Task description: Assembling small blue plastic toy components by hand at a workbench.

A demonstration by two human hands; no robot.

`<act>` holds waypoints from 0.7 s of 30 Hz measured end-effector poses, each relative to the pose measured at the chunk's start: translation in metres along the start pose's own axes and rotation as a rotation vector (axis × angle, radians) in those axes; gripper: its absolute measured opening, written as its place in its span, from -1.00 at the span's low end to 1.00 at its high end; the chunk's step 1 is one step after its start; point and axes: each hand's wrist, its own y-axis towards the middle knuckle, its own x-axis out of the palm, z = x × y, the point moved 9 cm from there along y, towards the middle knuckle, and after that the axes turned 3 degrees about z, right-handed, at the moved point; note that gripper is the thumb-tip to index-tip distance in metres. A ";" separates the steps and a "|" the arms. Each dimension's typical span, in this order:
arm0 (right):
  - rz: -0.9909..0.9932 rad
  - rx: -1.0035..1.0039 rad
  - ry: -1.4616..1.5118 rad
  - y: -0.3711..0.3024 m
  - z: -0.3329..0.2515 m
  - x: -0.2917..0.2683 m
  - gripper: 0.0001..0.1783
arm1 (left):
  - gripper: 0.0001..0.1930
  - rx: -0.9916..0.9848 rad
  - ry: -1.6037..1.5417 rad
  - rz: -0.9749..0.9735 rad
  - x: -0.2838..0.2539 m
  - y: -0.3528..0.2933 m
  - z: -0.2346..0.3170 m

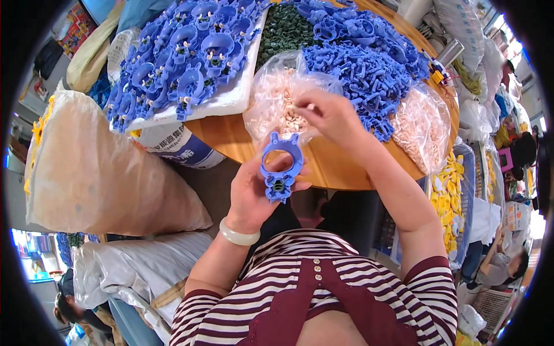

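My left hand (249,187) is closed around a blue plastic part (283,164), a ring with two ear-like tips and a small figure-shaped base with a dark green piece in it. It is held upright in front of the table edge. Over an open clear bag (262,86) of small pale pink pieces, my right hand (333,115) has its thumb and fingers pinched together. Whatever sits between those fingertips is too small to make out. Past the bag, loose small blue plastic parts (358,72) lie heaped on the wooden table (225,135).
Rows of similar blue ring parts (190,52) cover a white board (242,98) at the left. Dark green pieces (285,34) lie at the back. Another bag of pale pieces (424,124) rests at the right edge, beside a crate of yellow parts (450,196). Large sacks (109,173) stand left.
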 end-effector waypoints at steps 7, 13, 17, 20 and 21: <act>0.141 0.563 0.703 -0.051 -0.006 -0.056 -0.90 | -0.42 -0.059 -0.120 -0.115 0.021 0.013 -0.025; 0.032 0.495 0.703 -0.084 -0.034 -0.064 -0.85 | -0.44 -0.099 -0.190 -0.112 0.021 0.024 -0.044; 0.008 0.246 0.521 -0.083 -0.057 -0.068 -0.80 | -0.48 -0.118 -0.228 -0.137 0.024 0.028 -0.052; 0.004 0.165 0.452 -0.082 -0.067 -0.061 -0.75 | -0.51 -0.107 -0.285 -0.100 0.013 0.032 -0.058; 0.026 0.165 0.408 -0.081 -0.068 -0.061 -0.76 | -0.51 -0.108 -0.286 -0.098 0.014 0.032 -0.058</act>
